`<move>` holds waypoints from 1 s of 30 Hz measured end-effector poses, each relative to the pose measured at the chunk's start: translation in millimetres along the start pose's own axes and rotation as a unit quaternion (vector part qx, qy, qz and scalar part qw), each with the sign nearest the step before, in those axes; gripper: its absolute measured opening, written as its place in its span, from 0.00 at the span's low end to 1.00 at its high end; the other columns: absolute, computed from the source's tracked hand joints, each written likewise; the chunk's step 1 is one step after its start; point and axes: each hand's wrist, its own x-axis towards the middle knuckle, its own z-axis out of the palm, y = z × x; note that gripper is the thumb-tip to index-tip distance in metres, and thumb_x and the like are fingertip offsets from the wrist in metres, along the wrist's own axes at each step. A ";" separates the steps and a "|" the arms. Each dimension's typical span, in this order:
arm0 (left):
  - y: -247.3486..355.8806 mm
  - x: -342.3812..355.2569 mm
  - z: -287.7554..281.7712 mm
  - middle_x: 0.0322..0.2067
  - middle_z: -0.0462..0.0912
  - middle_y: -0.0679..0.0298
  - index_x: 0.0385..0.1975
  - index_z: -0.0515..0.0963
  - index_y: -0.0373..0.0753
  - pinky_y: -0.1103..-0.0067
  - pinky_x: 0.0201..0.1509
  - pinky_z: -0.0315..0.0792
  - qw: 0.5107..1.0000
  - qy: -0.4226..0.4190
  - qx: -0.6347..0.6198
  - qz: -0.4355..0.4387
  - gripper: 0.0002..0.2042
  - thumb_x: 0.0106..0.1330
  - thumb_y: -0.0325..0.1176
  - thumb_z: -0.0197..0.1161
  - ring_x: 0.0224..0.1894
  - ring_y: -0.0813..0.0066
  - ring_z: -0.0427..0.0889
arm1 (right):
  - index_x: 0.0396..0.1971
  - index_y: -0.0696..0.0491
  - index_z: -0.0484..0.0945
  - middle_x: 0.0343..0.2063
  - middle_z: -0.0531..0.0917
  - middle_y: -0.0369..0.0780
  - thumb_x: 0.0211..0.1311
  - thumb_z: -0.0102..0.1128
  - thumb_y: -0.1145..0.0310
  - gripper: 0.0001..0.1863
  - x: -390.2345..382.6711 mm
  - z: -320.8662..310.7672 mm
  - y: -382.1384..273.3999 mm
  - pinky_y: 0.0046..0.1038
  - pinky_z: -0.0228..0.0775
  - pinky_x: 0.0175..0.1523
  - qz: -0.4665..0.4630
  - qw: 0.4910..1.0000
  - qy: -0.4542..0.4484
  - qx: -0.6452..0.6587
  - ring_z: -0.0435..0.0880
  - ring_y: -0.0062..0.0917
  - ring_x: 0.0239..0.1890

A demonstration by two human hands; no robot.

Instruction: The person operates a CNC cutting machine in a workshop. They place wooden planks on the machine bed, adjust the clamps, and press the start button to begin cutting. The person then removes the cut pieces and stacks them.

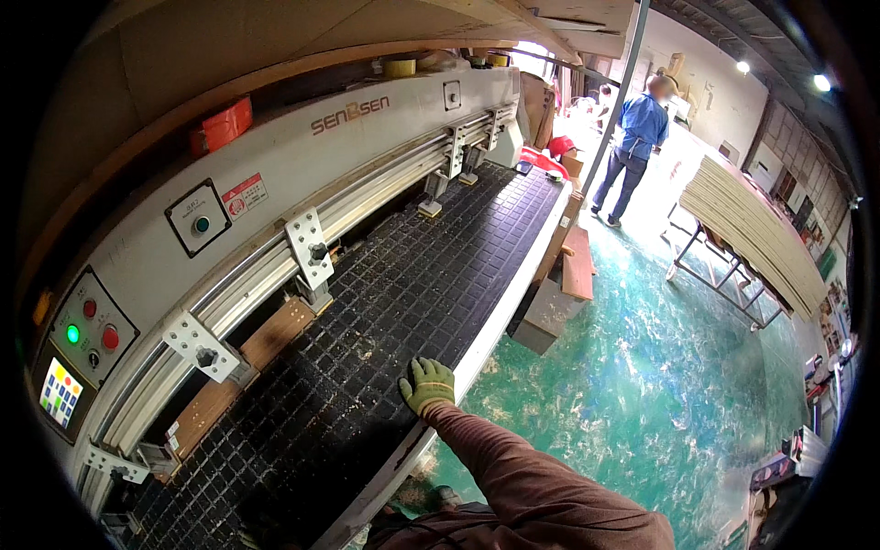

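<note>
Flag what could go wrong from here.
1. The gloved right hand appears to rest on the edge of the black gridded bed. The lit green indicator suggests power is on, so if the bed moved, the glove might snag.
2. The gray box on the floor beside the bed could trip someone walking alongside.

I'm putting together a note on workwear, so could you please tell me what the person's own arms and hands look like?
The right hand wears a yellowish-green glove, duller and greyer over the fingers. A long, plain reddish-brown sleeve runs down to about the wrist. No clear marking shows on either. The left hand cannot be made out.
</note>
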 end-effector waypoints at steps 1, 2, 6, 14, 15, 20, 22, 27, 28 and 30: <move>-3.2 3.0 1.0 0.76 0.66 0.59 0.78 0.65 0.50 0.51 0.78 0.56 1.000 -0.003 0.001 -0.007 0.36 0.79 0.66 0.43 0.78 0.57 0.63 | 0.73 0.52 0.71 0.73 0.72 0.45 0.74 0.51 0.42 0.37 0.7 1.1 -2.3 0.45 0.54 0.79 -0.003 1.000 0.001 0.003 0.67 0.41 0.76; -4.1 5.7 0.7 0.77 0.66 0.60 0.78 0.65 0.50 0.51 0.79 0.56 1.000 -0.007 0.001 -0.012 0.36 0.79 0.66 0.43 0.79 0.57 0.62 | 0.73 0.52 0.71 0.73 0.72 0.45 0.73 0.51 0.42 0.37 1.2 1.5 -2.5 0.45 0.54 0.79 -0.004 1.000 0.003 0.005 0.67 0.41 0.76; 50.0 -61.7 -126.1 0.78 0.65 0.60 0.78 0.64 0.50 0.53 0.80 0.55 0.999 -0.029 0.012 -0.009 0.36 0.79 0.66 0.45 0.80 0.59 0.61 | 0.73 0.51 0.70 0.73 0.72 0.45 0.73 0.51 0.42 0.37 -3.3 2.8 14.5 0.45 0.53 0.79 0.013 1.000 0.002 -0.006 0.67 0.42 0.76; 42.7 -53.1 -129.5 0.78 0.63 0.59 0.77 0.66 0.51 0.50 0.80 0.54 0.999 -0.046 0.004 -0.017 0.35 0.79 0.66 0.46 0.80 0.57 0.58 | 0.74 0.51 0.69 0.74 0.71 0.46 0.73 0.50 0.41 0.38 1.4 6.9 6.6 0.46 0.51 0.80 0.006 1.000 -0.009 0.004 0.65 0.43 0.76; 42.9 -52.1 -128.3 0.78 0.62 0.59 0.77 0.66 0.51 0.50 0.80 0.54 0.999 -0.045 0.005 -0.016 0.35 0.79 0.66 0.46 0.81 0.57 0.58 | 0.74 0.51 0.70 0.74 0.71 0.46 0.73 0.50 0.41 0.38 1.7 7.1 6.5 0.46 0.51 0.80 0.008 1.000 -0.012 0.003 0.65 0.43 0.76; 41.8 -49.2 -125.6 0.78 0.62 0.59 0.77 0.66 0.52 0.49 0.79 0.54 0.999 -0.037 0.005 -0.015 0.35 0.78 0.66 0.46 0.81 0.57 0.57 | 0.74 0.50 0.70 0.74 0.71 0.46 0.73 0.50 0.41 0.38 1.6 10.8 6.3 0.46 0.51 0.80 0.010 1.000 0.000 0.003 0.65 0.43 0.76; 39.9 -51.1 -129.1 0.79 0.62 0.59 0.77 0.66 0.52 0.48 0.79 0.53 0.999 -0.044 -0.003 -0.015 0.34 0.79 0.66 0.46 0.81 0.56 0.57 | 0.74 0.50 0.70 0.74 0.71 0.46 0.73 0.50 0.41 0.38 2.0 9.9 4.9 0.46 0.51 0.80 0.006 1.000 -0.007 0.001 0.65 0.43 0.76; 38.1 -42.9 -114.8 0.79 0.61 0.61 0.77 0.65 0.54 0.49 0.80 0.53 0.999 -0.039 -0.003 -0.013 0.34 0.78 0.67 0.45 0.82 0.58 0.55 | 0.74 0.50 0.70 0.74 0.71 0.45 0.74 0.50 0.41 0.38 2.2 9.8 7.1 0.46 0.50 0.80 0.003 1.000 -0.006 -0.003 0.65 0.43 0.76; 38.0 -40.4 -108.9 0.79 0.61 0.62 0.77 0.65 0.54 0.50 0.80 0.54 0.999 -0.035 0.005 -0.020 0.35 0.78 0.67 0.45 0.82 0.59 0.55 | 0.74 0.50 0.70 0.74 0.71 0.45 0.74 0.50 0.41 0.38 2.4 10.0 5.7 0.46 0.50 0.80 0.002 1.000 -0.004 -0.002 0.65 0.43 0.76; 41.0 -41.8 -106.9 0.79 0.62 0.64 0.77 0.66 0.55 0.52 0.80 0.54 0.999 -0.029 0.021 -0.030 0.35 0.78 0.68 0.44 0.82 0.61 0.55 | 0.74 0.50 0.70 0.74 0.72 0.45 0.74 0.49 0.41 0.37 2.4 11.0 6.7 0.46 0.51 0.80 0.003 1.000 -0.005 -0.006 0.66 0.43 0.76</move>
